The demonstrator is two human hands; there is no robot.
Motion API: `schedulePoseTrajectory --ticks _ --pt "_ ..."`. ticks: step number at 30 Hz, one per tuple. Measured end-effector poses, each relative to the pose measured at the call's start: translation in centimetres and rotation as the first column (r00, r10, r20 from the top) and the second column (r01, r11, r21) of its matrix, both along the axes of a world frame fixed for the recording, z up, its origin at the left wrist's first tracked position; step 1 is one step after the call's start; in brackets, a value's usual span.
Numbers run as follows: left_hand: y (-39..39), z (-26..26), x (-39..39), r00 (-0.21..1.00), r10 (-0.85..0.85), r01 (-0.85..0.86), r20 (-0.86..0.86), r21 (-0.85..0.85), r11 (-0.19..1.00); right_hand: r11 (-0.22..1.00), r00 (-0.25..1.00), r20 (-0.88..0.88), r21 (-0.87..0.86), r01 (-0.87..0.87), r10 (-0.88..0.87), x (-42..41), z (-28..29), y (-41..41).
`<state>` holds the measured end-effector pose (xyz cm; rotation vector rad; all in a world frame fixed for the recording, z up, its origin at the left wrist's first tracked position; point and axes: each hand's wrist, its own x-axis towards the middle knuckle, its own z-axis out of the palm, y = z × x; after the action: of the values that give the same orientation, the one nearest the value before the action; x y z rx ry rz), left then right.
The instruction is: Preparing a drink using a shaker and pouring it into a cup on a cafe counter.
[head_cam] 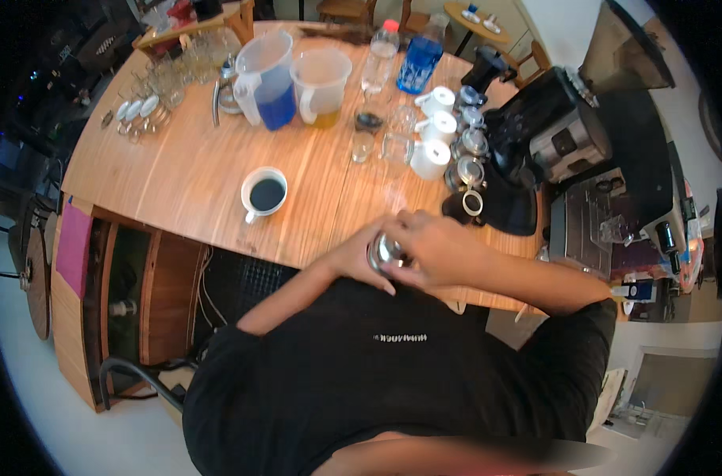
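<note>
Close to my chest, at the near edge of the wooden table (pixel 188 172), both hands are around a small shiny metal vessel (pixel 386 250). My left hand (pixel 356 253) wraps it from the left, with the thumb along its near side. From the right, my right hand (pixel 429 247) reaches over it, fingers bent at its top and side. The fingers hide much of the vessel, so its exact kind is unclear. A white cup (pixel 247 189) of dark liquid stands apart to the left. Beyond my right hand is a small dark vessel with a pale rim (pixel 473 203).
Two plastic measuring jugs (pixel 320 74) hold blue and amber liquid. Nearby are two bottles (pixel 420 62), several white cups (pixel 430 159), metal-lidded containers (pixel 469 171) and glassware (pixel 169 80). A coffee grinder (pixel 566 140) and an espresso machine (pixel 581 220) stand right.
</note>
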<state>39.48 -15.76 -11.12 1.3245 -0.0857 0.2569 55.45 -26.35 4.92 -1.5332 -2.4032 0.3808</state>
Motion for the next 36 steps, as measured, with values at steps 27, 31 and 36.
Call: schedulePoseTrajectory --ticks 27,31,36 --pt "-1.1 0.2 0.8 0.97 0.243 -0.235 -0.009 0.216 0.948 0.885 0.886 -0.287 0.19 0.426 -0.365 0.4 -4.4 -2.3" --pt "-1.2 0.0 0.9 0.961 0.275 -0.264 -0.009 0.251 0.931 0.89 0.892 -0.272 0.186 0.417 -0.361 0.3 -4.3 -2.1" --pt "-1.3 0.7 0.7 0.965 0.261 -0.246 -0.023 0.265 0.932 0.911 0.91 -0.235 0.156 0.383 -0.342 -0.1 -3.8 -2.1"
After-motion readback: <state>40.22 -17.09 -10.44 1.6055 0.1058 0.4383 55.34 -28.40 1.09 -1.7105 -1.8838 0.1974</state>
